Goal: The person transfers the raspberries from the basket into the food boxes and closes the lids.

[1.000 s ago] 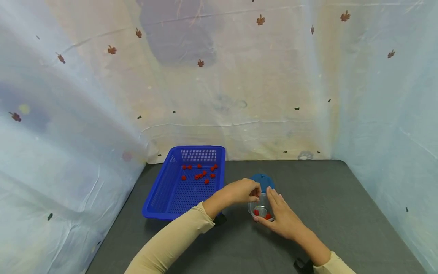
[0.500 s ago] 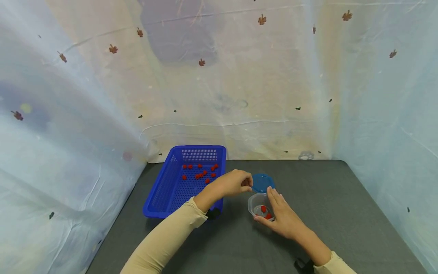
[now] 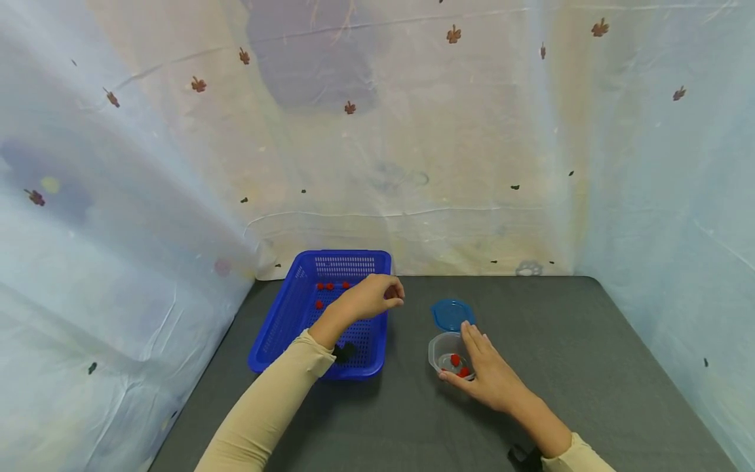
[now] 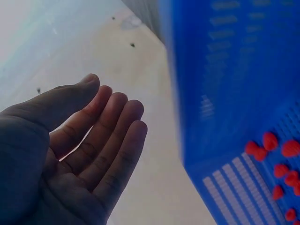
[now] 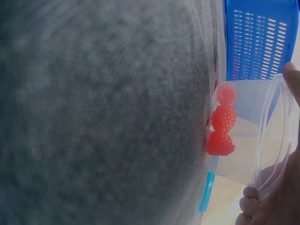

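Note:
My left hand (image 3: 377, 296) is above the right rim of a blue plastic basket (image 3: 274, 321). In the left wrist view its palm shows bare, fingers (image 4: 119, 154) loosely bent and nothing in them. Raspberries (image 4: 281, 169) lie on the basket floor; in the head view the left hand hides some. Further right, my right hand (image 3: 492, 377) holds a small clear plastic container (image 3: 436, 351) between thumb and fingers, at its rim. The right wrist view shows 3 raspberries (image 5: 224, 118) through its wall, on the bottom.
Behind the container a round blue lid (image 3: 451, 314) lies on the dark grey table (image 3: 531, 321). A pale patterned sheet (image 3: 413, 151) hangs behind the table and along its sides.
My left hand has moved left, from over the container to the basket's right rim. One raspberry in the container sits at a different spot. The right hand stays in place.

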The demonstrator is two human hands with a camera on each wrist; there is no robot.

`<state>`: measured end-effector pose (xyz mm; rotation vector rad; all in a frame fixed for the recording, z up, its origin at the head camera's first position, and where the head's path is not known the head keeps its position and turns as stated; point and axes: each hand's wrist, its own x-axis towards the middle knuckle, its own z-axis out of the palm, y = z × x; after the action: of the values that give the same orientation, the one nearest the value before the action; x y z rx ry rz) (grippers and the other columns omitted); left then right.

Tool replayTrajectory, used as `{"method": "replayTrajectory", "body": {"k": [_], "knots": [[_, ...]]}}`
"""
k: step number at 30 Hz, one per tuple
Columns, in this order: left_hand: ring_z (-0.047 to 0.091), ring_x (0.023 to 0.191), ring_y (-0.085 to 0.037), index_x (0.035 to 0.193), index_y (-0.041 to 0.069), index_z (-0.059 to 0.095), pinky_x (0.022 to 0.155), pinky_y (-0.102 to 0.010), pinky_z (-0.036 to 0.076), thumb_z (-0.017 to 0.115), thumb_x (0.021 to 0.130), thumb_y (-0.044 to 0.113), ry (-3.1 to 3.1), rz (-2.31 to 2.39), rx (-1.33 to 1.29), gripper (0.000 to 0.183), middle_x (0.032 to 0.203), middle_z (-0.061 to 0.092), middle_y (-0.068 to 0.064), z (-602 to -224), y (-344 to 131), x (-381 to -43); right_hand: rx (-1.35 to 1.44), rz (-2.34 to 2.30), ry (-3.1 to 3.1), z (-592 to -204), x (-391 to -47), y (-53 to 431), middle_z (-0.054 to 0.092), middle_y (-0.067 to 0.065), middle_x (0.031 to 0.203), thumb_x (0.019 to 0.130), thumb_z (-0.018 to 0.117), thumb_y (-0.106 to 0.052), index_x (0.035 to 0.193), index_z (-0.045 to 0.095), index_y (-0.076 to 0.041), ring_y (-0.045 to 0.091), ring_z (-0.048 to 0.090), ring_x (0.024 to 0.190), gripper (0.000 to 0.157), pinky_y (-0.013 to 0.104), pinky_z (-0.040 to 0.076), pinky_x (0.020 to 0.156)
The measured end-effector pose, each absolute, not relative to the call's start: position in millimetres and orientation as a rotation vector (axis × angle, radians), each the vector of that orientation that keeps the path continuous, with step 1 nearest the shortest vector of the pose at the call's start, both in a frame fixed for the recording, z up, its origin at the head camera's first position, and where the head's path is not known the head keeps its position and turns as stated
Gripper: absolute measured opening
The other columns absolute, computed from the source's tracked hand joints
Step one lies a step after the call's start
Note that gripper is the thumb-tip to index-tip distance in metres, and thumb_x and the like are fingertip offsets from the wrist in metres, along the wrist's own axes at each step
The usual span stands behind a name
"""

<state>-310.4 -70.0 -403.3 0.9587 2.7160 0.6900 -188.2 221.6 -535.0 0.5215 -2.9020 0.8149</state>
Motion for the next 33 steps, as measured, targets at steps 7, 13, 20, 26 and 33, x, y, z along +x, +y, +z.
{"method": "replayTrajectory", "body": {"k": [7,13,20,26,33], "knots": [[0.066,0.091,-0.013,0.112,0.013,0.072,0.085,-0.035,0.058,0.072,0.106,0.017,2.761,0.742,0.863,0.008,0.101,0.072,0.002,-408.0,-96.7,-324.2,0.528,0.808,-2.895,-535.5,-187.9,221.9,0.022,0.025,0.175,0.094,0.069,-0.073,0.168,0.021,0.004,0.043,0.023,0.162,0.117,0.066,0.021,0.127],[0.067,0.091,-0.015,0.111,0.009,0.072,0.087,-0.038,0.058,0.072,0.105,0.014,2.818,0.762,0.809,0.008,0.101,0.073,-0.002,-412.9,-114.5,-335.5,0.531,0.806,-2.891,-535.4,-187.2,222.3,0.023,0.025,0.175,0.094,0.069,-0.072,0.168,0.021,0.005,0.043,0.023,0.161,0.117,0.066,0.022,0.127],[0.067,0.100,-0.023,0.112,0.008,0.072,0.094,-0.044,0.058,0.070,0.106,0.014,2.879,0.720,0.651,0.008,0.108,0.071,-0.006,-421.6,-134.8,-348.9,0.529,0.800,-2.895,-535.5,-187.8,222.3,0.022,0.024,0.175,0.094,0.068,-0.073,0.168,0.021,0.004,0.043,0.023,0.162,0.117,0.066,0.021,0.127],[0.068,0.100,-0.025,0.112,0.006,0.072,0.091,-0.044,0.058,0.071,0.105,0.013,2.913,0.690,0.578,0.009,0.108,0.072,-0.009,-429.0,-154.4,-358.6,0.529,0.796,-2.895,-535.4,-188.4,222.0,0.022,0.025,0.175,0.094,0.068,-0.073,0.168,0.021,0.004,0.043,0.024,0.161,0.117,0.065,0.022,0.127],[0.068,0.097,-0.027,0.109,0.005,0.073,0.089,-0.046,0.057,0.071,0.104,0.012,2.917,0.659,0.488,0.009,0.105,0.072,-0.010,-438.0,-175.8,-366.3,0.531,0.803,-2.902,-534.5,-187.5,221.3,0.021,0.025,0.175,0.094,0.068,-0.073,0.169,0.019,0.002,0.044,0.023,0.161,0.117,0.065,0.021,0.127]]}}
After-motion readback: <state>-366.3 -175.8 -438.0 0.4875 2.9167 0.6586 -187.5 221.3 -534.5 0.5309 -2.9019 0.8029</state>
